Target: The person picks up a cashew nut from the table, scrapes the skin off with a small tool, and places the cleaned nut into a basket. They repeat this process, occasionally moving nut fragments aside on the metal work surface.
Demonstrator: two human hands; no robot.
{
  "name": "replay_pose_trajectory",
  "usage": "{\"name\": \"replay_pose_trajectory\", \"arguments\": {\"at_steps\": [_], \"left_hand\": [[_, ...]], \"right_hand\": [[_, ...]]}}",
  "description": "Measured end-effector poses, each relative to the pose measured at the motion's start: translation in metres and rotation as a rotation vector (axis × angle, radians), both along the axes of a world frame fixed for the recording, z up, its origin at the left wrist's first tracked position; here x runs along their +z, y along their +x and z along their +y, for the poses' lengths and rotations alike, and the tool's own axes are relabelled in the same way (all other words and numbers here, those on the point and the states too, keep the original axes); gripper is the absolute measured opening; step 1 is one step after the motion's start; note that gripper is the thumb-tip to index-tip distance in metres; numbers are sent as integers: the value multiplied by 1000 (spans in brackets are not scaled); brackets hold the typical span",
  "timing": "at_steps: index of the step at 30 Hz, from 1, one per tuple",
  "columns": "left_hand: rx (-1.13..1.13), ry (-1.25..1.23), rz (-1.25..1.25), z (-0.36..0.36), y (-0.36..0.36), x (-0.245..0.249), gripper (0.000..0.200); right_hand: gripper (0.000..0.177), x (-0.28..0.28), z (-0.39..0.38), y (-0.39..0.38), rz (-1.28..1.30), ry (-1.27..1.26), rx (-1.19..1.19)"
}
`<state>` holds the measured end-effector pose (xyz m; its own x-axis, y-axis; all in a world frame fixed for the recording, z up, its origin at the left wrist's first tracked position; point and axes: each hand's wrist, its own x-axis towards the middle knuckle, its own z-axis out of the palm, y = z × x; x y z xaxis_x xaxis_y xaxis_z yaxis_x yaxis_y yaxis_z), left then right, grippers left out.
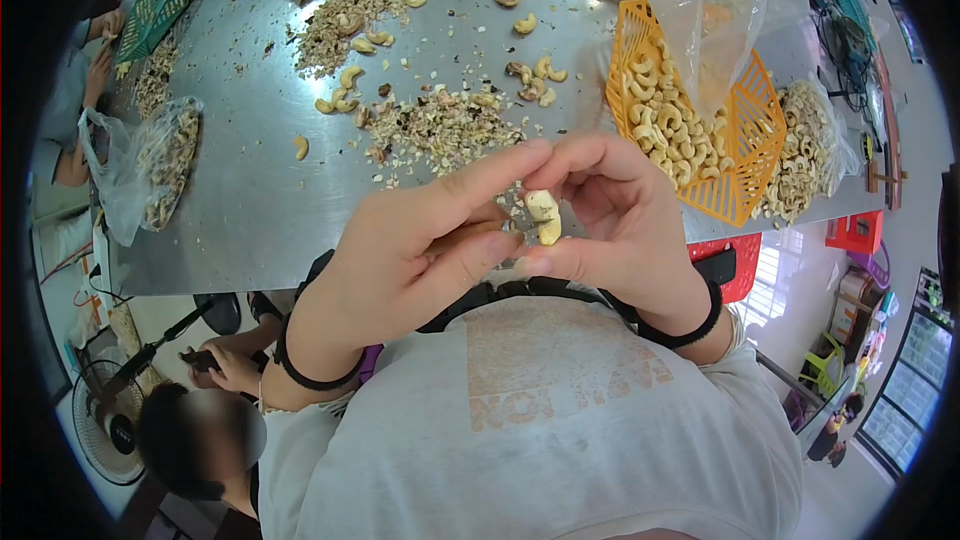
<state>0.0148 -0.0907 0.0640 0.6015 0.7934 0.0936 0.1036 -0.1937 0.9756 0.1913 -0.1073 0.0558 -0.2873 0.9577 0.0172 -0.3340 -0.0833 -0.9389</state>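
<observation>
Between the fingertips of my right hand [625, 210] is a pale cashew nut [543, 217], pinched by thumb and forefinger. My left hand [430, 240] is close beside it, fingers curled round a small tool, of which only a thin metal tip shows against the nut. Just beyond my hands lies a pile of cashew scraps and shell bits [440, 128] on the metal table [250, 230]. An orange basket [740, 185] holding whole cashews [665, 120] stands to the right.
A clear bag of nuts [170, 160] and a green basket [160, 10] are at the left. More scraps [345, 25] and loose cashews lie farther back. Beyond the orange basket is another nut bag [805, 140]. A person [205, 440] sits at lower left, near a fan [105, 425].
</observation>
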Motion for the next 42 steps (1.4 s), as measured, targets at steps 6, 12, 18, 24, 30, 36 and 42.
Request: {"name": "replay_pose_trajectory", "arguments": {"at_steps": [6, 12, 18, 24, 30, 36, 42], "left_hand": [[16, 108, 173, 0, 1, 2, 44], [173, 582, 164, 2, 11, -5, 44], [129, -31, 38, -4, 3, -3, 34], [51, 51, 18, 0, 3, -4, 40], [-41, -231, -32, 0, 0, 7, 46], [44, 27, -34, -1, 6, 0, 44], [40, 242, 121, 0, 1, -4, 45]], "right_hand": [[33, -4, 1, -2, -124, 131, -52], [33, -6, 1, -3, -231, 218, -131], [33, -4, 0, -2, -188, 171, -104], [32, -2, 1, 0, -196, 122, -88], [32, 1, 1, 0, -202, 132, -60], [29, 0, 2, -2, -256, 206, -64], [29, -3, 3, -2, -259, 227, -80]]}}
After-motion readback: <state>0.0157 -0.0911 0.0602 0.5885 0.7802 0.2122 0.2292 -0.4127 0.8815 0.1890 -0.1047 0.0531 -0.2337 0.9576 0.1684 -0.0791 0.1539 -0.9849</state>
